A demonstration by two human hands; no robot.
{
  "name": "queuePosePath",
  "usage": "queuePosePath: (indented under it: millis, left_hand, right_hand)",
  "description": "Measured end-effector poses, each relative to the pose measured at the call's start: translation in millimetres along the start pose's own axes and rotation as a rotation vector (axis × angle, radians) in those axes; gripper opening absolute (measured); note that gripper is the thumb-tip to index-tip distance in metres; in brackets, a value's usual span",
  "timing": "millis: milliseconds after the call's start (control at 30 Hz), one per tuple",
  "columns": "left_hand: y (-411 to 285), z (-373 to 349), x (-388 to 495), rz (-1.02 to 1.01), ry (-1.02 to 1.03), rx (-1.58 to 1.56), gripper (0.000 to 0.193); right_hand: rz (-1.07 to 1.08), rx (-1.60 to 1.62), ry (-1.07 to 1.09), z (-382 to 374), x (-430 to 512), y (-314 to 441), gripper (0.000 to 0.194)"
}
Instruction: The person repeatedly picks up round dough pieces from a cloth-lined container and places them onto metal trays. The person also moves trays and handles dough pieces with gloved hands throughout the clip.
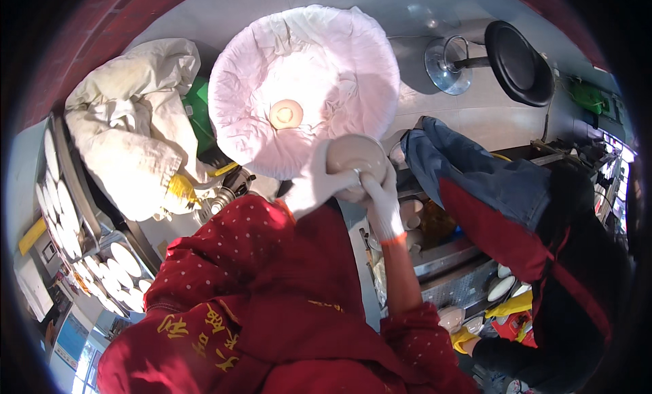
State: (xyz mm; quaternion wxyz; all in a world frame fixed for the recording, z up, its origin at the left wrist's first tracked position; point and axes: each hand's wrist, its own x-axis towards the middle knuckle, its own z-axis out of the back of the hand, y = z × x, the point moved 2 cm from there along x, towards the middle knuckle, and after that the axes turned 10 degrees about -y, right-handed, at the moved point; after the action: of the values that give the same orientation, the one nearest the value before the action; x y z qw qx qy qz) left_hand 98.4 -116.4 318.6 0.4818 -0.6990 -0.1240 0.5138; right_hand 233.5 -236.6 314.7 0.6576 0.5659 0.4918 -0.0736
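Both my hands wear white knit gloves with orange cuffs. Between them, low in front of me, is a beige ceramic bowl (pixel 356 153); a second rim seems to show beneath it, but I cannot tell if it is a stack. My left hand (pixel 311 188) grips its left side, and my right hand (pixel 383 200) grips the lower right side, thumbs close together. Just beyond stands a round container lined with pale quilted cloth (pixel 362 53). One beige bowl (pixel 286 114) lies in it, apparently upside down, in bright sunlight.
A bundled off-white cloth (pixel 127 134) lies at left, beside racks of white dishes (pixel 114 272). A black round stool (pixel 520 65) lies tipped at upper right. On the right, a co-worker (pixel 565 272) in yellow gloves bends beside a metal sink (pixel 443 259) and bowls (pixel 452 317).
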Motion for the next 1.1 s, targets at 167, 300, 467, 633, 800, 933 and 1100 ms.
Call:
queuePosePath:
  millis: [167,300,467,633,800,933,1100]
  left_hand:
    - [84,41,102,0.149,-0.182,-0.29,0.081]
    - [145,52,170,0.283,-0.213,-0.474,0.086]
    - [206,52,232,0.458,-0.261,-0.476,0.083]
    - [264,45,267,0.605,-0.29,-0.579,0.075]
    - [309,41,289,0.632,-0.294,-0.6,0.068]
    - [320,41,296,0.664,-0.282,-0.539,0.061]
    - [315,41,295,0.69,-0.345,-0.464,0.051]
  right_hand:
    - [0.049,-0.415,0.285,-58,144,-15,0.075]
    - [0.0,-0.57,0.576,-85,246,-44,0.076]
    - [0.008,-0.963,0.462,-99,343,-106,0.1]
    - [0.001,-1.19,0.485,-96,398,-144,0.109]
    - [0.008,-1.407,0.522,-100,427,-174,0.106]
    - [0.063,-1.561,0.561,-104,434,-187,0.106]
    - [0.021,-1.695,0.581,-112,437,-186,0.105]
